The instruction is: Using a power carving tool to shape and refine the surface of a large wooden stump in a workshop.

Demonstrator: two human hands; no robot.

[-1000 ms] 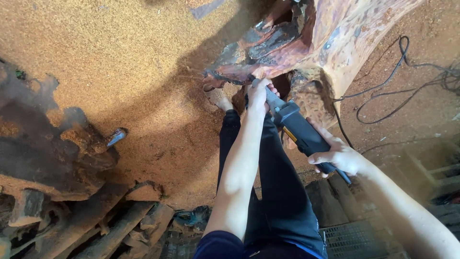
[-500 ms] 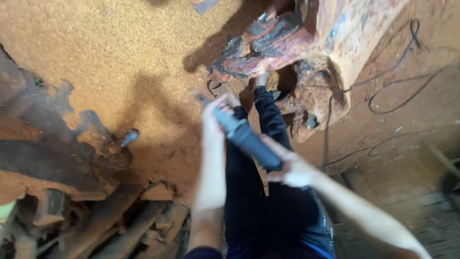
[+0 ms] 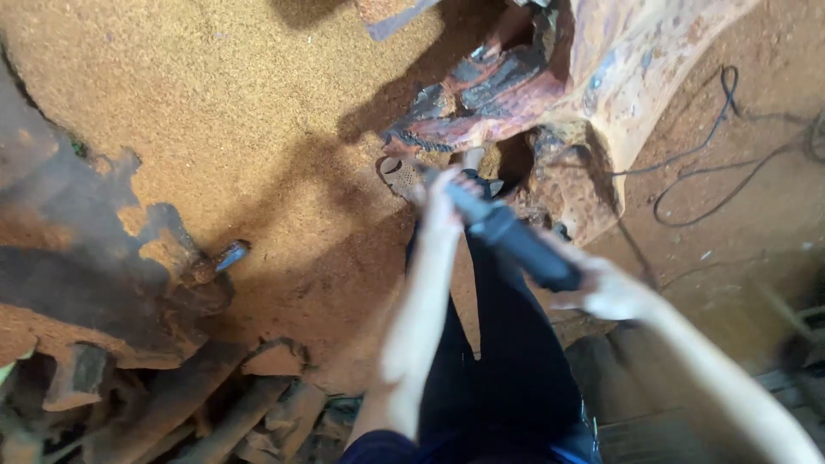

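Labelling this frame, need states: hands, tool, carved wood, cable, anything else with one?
left hand: closed around the front of the power tool
right hand: closed around the tool's rear
power tool: held in both hands, tip at the carved wood, motion-blurred
carved wood: reddish, rough, hollowed
cable: loose on the floor
sawdust: spread over the floor

We look down on a floor point(image 3: 198, 103) thick with orange-tan sawdust, filling the upper left and middle of the frame. Along the left edge and lower left lie dark, rough wood chunks point(image 3: 94, 283) and planks point(image 3: 206, 412), dusted the same colour. At the upper right a large reddish carved root point(image 3: 601, 77) throws a broad shadow across the dust. On the right, the bare ground is browner, with a black cable point(image 3: 730, 172) looping over it.
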